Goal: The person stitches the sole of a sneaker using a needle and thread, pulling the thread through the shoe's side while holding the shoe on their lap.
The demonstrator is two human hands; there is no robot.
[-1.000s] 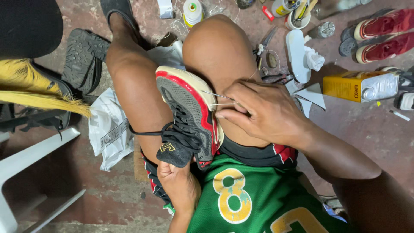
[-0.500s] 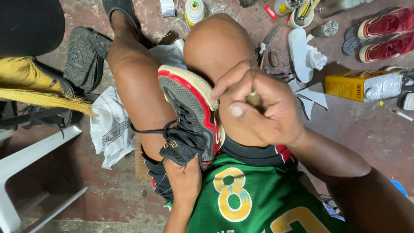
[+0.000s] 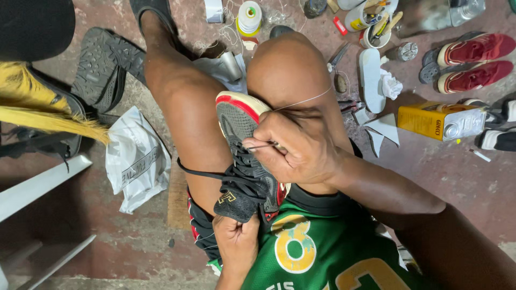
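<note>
Head view, looking down on a seated person's lap. A black sneaker (image 3: 244, 156) with a red-and-cream sole rim is wedged between the two thighs, its long axis running from the toe, up by the knee (image 3: 287, 70), down to the heel at the shorts hem; the laced upper faces the camera. The left hand (image 3: 236, 244) is closed around the heel end from below, steadying it against the green jersey (image 3: 317, 252). The right hand (image 3: 298, 147) rests on the shoe's right flank near the toe, fingers pinched together on a thin needle or awl (image 3: 260, 145) that points leftward into the upper beside the laces; a pale thread (image 3: 306, 100) runs from this hand up across the knee. The right hand is thus the nearer to the working point, the left well behind it along the same axis. On the floor (image 3: 473, 177) beyond the knee lie a thread spool (image 3: 249, 16), a yellow tin (image 3: 441, 121) and a pair of red shoes (image 3: 473, 62).
</note>
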